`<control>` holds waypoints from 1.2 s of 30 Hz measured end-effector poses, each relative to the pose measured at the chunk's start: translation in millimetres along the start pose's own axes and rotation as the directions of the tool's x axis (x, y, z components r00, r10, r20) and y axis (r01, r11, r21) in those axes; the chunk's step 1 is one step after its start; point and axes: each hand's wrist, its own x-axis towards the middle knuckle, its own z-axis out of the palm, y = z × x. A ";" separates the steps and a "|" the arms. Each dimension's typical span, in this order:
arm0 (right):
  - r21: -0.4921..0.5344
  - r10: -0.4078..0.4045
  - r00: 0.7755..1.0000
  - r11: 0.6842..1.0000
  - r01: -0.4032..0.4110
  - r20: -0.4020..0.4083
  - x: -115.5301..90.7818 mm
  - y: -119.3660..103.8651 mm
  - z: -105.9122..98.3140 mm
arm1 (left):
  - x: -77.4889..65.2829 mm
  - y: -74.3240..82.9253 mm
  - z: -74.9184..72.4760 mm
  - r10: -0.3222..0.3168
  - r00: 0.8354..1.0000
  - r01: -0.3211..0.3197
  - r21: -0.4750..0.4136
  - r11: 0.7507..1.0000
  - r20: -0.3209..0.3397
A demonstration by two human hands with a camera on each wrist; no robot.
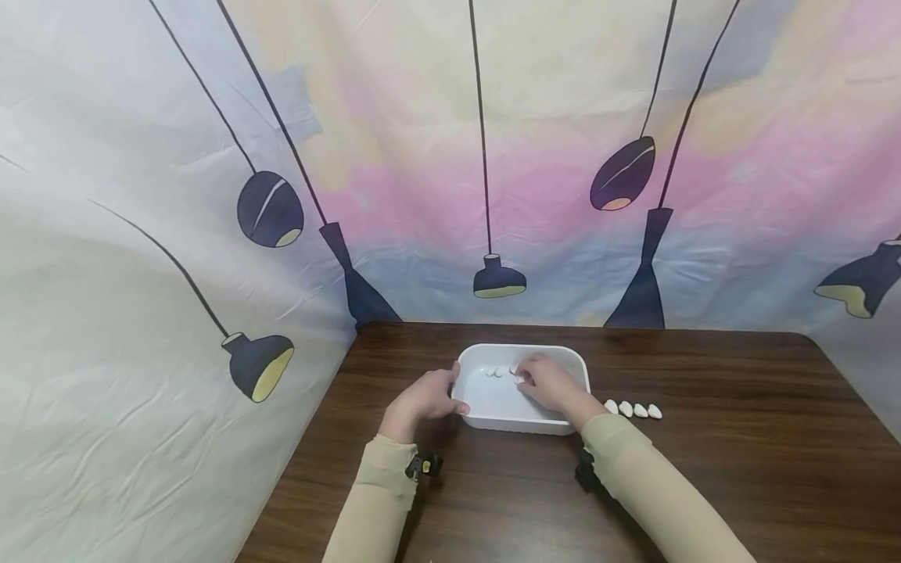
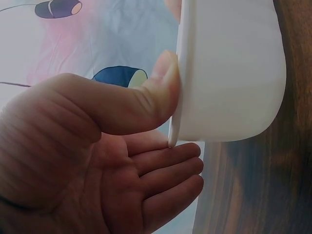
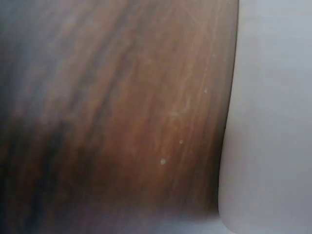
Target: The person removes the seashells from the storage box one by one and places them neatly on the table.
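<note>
A white rectangular tray (image 1: pixel 496 405) lies on the brown table. At its left end my left hand (image 1: pixel 427 395) touches the rim; in the left wrist view the thumb (image 2: pixel 163 92) bears on the rim and the other fingers reach out nearly straight. My right hand (image 1: pixel 551 383) is inside the tray, fingers bent down, pinching a small white pebble-like piece (image 1: pixel 519 380). Left of those fingertips, a few similar white pieces (image 1: pixel 497 373) lie on the tray floor. The right wrist view holds only the tray's outer wall (image 3: pixel 273 107) and blurred tabletop, with the hand hidden.
Right of the tray, several white pebble-like pieces (image 1: pixel 640 410) lie in a row on the dark wood table (image 1: pixel 746 438). Behind the table hangs a pastel cloth (image 1: pixel 415 195) printed with dark lamps.
</note>
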 end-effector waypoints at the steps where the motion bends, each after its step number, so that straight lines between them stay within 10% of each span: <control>1: 0.002 -0.002 1.000 1.000 0.002 0.000 -0.2 0.2 0.3 | 0.0 0.0 0.1 -0.001 1.000 0.001 -0.002 1.000 0.000; 36: 0.264 -0.025 0.995 0.963 0.051 -0.099 1.8 1.3 -11.6 | -0.8 6.5 -3.0 -0.034 0.999 0.034 0.000 0.999 0.010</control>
